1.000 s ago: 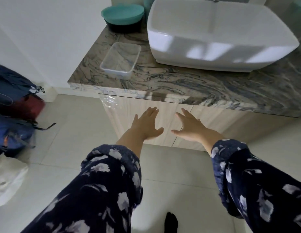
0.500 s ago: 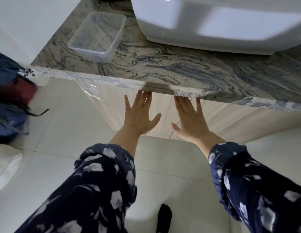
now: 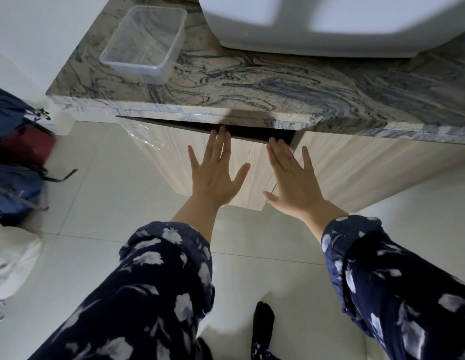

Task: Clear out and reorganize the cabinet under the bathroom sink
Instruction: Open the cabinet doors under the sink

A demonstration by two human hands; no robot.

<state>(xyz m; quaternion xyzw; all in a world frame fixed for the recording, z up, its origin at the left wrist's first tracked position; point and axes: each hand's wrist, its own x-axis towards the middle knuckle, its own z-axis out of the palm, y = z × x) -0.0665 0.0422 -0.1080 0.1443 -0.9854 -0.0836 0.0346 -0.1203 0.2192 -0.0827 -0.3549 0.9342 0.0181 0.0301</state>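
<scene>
- Fingers of the left hand (image 3: pixel 215 175) lie straight and spread on the left cabinet door (image 3: pixel 200 162), tips at its top edge, gripping nothing.
- Right hand (image 3: pixel 295 181) lies flat and spread across the seam between that door and the right door (image 3: pixel 369 167), holding nothing.
- Left door stands ajar, a dark wedge-shaped gap (image 3: pixel 252 131) showing under the marble countertop (image 3: pixel 252 84) lip.
- Clear plastic container (image 3: pixel 145 42) sits on the countertop, left of the white basin (image 3: pixel 330 24).
- Pale tiled floor (image 3: pixel 109 178) lies open before the doors; bags (image 3: pixel 15 162) sit well to the left.
</scene>
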